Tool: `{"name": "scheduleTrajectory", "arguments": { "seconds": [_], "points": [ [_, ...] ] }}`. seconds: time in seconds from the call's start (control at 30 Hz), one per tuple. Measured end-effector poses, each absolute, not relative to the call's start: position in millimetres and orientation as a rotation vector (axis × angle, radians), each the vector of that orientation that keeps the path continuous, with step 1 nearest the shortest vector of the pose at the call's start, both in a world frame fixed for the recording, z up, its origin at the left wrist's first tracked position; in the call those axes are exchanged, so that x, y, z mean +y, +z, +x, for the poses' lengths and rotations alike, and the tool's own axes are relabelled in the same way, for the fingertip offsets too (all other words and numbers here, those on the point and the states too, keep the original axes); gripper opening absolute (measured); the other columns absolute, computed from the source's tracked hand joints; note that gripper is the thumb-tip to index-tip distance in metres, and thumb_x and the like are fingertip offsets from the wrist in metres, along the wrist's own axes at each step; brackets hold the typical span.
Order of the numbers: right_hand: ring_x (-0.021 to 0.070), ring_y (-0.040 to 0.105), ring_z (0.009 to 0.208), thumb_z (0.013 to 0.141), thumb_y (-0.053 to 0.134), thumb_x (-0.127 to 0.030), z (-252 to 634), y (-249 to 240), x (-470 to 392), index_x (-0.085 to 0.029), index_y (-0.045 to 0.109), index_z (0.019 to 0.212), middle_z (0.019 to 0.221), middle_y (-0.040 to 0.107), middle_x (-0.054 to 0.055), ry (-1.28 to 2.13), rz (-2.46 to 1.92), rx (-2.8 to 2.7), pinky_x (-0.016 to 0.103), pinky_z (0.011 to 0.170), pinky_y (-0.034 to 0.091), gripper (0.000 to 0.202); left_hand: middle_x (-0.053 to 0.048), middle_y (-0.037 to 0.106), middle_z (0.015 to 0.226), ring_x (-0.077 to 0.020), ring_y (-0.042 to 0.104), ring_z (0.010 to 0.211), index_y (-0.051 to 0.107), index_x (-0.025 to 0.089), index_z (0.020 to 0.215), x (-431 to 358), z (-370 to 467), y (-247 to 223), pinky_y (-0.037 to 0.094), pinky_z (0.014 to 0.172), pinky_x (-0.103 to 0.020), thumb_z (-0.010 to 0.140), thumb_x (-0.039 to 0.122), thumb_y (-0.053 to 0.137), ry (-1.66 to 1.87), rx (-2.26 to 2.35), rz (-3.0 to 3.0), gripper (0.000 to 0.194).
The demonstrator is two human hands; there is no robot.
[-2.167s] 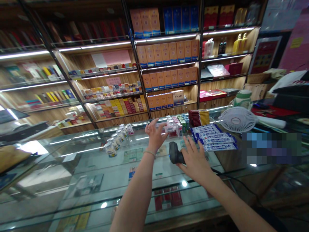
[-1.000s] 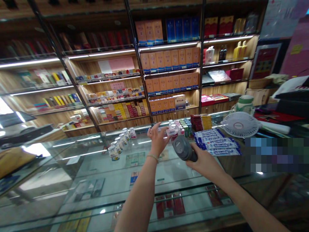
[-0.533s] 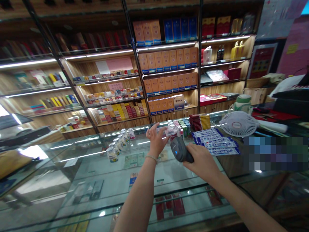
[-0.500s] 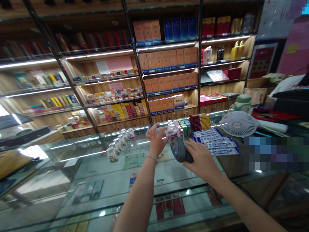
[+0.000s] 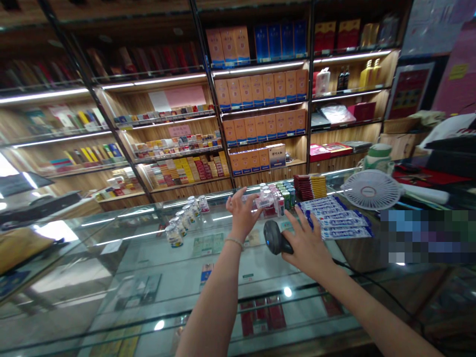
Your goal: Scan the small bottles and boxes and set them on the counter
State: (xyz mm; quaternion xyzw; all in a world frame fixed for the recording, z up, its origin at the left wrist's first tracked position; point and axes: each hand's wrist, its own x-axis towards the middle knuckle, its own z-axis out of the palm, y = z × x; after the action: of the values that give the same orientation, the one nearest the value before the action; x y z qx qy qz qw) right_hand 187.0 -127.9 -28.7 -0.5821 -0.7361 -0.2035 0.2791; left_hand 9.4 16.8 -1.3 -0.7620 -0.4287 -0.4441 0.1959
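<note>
Left hand [image 5: 243, 213] pinching clear jar [image 5: 265, 201] between thumb and forefinger, other fingers lifted; jar's above the glass counter [image 5: 230, 277], just left of the small cans [image 5: 288, 192]. Right hand [image 5: 307, 243] is loose: palm down, fingers spread, thumb by the handle of the scanner [image 5: 273, 238]. Both forearms reach forward, converging. Scanner: dark matte shell, rounded head, blue light. Jar: transparent, pinkish label. Candy packs [image 5: 338, 218]: glossy blue-white film, flat, fanned.
</note>
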Motion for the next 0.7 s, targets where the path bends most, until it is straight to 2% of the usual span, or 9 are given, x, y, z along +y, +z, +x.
{"name": "scheduleTrajectory", "arguments": {
  "seconds": [0.13, 0.37, 0.53, 0.7],
  "points": [
    [0.0378, 0.025, 0.15, 0.074, 0.075, -0.04, 187.3, -27.0, -126.5, -0.022, 0.074, 0.095, 0.158, 0.042, 0.011, -0.472, -1.57, -2.002, 0.064, 0.119, 0.014, 0.028, -0.012, 0.052, 0.142, -0.0318, 0.044, 0.135, 0.07, 0.03, 0.112, 19.6, 9.0, -4.0, 0.019, 0.117, -0.055, 0.081, 0.047, 0.076, -1.239, -1.189, -2.118, 0.037],
    [0.0358, 0.025, 0.15, 0.08, 0.071, -0.05, 190.0, -19.3, -129.6, -0.023, 0.074, 0.102, 0.157, 0.044, 0.01, -0.226, -1.594, -2.142, 0.064, 0.119, 0.016, 0.035, -0.012, 0.05, 0.145, -0.0318, 0.044, 0.135, 0.069, 0.032, 0.114, 20.3, 8.2, -4.5, 0.02, 0.116, -0.054, 0.08, 0.048, 0.077, -1.227, -1.203, -2.115, 0.038],
    [0.0372, 0.023, 0.151, 0.085, 0.063, -0.061, 195.2, -17.2, -131.8, -0.02, 0.068, 0.121, 0.158, 0.042, 0.015, -0.168, -1.558, -2.28, 0.067, 0.119, 0.013, 0.055, -0.011, 0.05, 0.145, -0.0322, 0.044, 0.135, 0.07, 0.032, 0.115, 19.2, 8.0, -3.7, 0.02, 0.117, -0.054, 0.081, 0.047, 0.076, -1.224, -1.19, -2.125, 0.038],
    [0.0381, 0.019, 0.153, 0.09, 0.045, -0.072, 200.1, -9.8, -130.1, -0.017, 0.065, 0.13, 0.159, 0.038, 0.017, -0.126, -1.537, -2.382, 0.067, 0.121, 0.01, 0.071, -0.011, 0.049, 0.145, -0.0311, 0.044, 0.135, 0.069, 0.032, 0.115, 19.9, 7.3, -4.8, 0.019, 0.118, -0.053, 0.08, 0.045, 0.077, -1.215, -1.204, -2.127, 0.038]
  ]
}}
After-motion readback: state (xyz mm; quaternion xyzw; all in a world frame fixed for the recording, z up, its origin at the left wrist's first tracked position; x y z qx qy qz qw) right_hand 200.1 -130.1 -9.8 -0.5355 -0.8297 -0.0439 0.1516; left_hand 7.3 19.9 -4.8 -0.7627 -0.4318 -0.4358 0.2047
